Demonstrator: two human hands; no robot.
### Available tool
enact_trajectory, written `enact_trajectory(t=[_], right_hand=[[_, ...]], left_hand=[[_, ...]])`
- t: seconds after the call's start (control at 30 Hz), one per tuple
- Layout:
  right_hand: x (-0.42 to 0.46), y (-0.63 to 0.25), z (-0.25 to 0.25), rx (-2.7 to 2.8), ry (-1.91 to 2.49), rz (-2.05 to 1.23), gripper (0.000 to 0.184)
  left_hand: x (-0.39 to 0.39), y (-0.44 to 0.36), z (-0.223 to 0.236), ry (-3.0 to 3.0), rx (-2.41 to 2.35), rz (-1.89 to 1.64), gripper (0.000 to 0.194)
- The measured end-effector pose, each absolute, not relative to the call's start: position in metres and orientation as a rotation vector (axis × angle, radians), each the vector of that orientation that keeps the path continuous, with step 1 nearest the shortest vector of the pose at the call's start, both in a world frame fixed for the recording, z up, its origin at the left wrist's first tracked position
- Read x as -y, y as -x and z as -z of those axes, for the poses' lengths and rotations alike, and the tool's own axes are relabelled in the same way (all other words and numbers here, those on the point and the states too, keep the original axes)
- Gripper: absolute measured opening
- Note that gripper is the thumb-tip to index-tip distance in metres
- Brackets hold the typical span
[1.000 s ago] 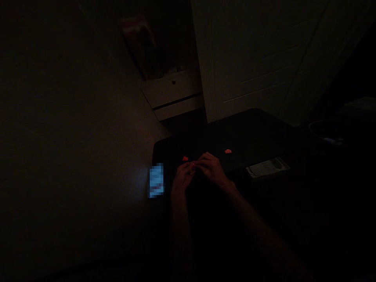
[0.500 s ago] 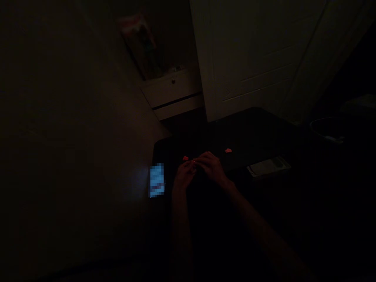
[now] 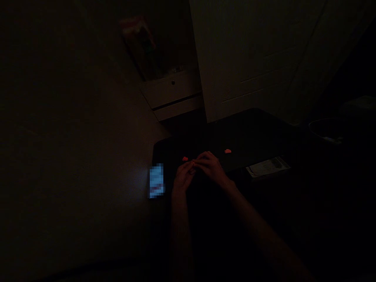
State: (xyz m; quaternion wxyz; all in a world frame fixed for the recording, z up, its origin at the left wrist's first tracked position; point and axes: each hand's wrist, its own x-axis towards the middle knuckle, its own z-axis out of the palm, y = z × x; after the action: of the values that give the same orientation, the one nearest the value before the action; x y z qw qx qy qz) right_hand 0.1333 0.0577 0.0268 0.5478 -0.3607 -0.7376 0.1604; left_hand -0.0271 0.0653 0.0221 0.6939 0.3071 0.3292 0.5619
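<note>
The scene is very dark. My left hand (image 3: 184,176) and my right hand (image 3: 210,164) meet over a dark table, fingertips pinched together around something small and reddish, too dim to name. Just beyond my left fingers lies a small red-orange lump (image 3: 185,158). Another flat red-orange piece (image 3: 228,151) rests to the right of my right hand. Both hands are closed, and most of what they hold is hidden by the fingers.
A lit phone screen (image 3: 156,181) glows at the table's left edge, by the wall (image 3: 88,156). The dark tabletop (image 3: 246,129) stretches to a pale door (image 3: 249,70). Papers (image 3: 268,167) sit at the near right, below the edge. A round basin (image 3: 326,129) stands farther right.
The view has grown darker. Both hands keep almost the same place, fingertips still together; the red-orange pieces have not visibly moved on the table.
</note>
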Motion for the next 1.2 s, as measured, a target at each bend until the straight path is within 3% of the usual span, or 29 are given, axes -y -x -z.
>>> enact_trajectory(t=[0.63,0.87,1.2], right_hand=[[-0.058,-0.13,-0.033,1.763,0.831,-0.322,0.011],[-0.056,-0.126,-0.031,1.661,0.897,-0.406,0.025],[-0.056,-0.128,-0.036,1.627,0.865,-0.507,0.012]], left_hand=[[-0.064,0.031,-0.023,-0.623,-0.765,-1.258,0.023],[-0.064,0.026,-0.021,-0.617,-0.755,-1.315,0.024],[-0.061,0.025,-0.025,-0.616,-0.721,-1.322,0.027]])
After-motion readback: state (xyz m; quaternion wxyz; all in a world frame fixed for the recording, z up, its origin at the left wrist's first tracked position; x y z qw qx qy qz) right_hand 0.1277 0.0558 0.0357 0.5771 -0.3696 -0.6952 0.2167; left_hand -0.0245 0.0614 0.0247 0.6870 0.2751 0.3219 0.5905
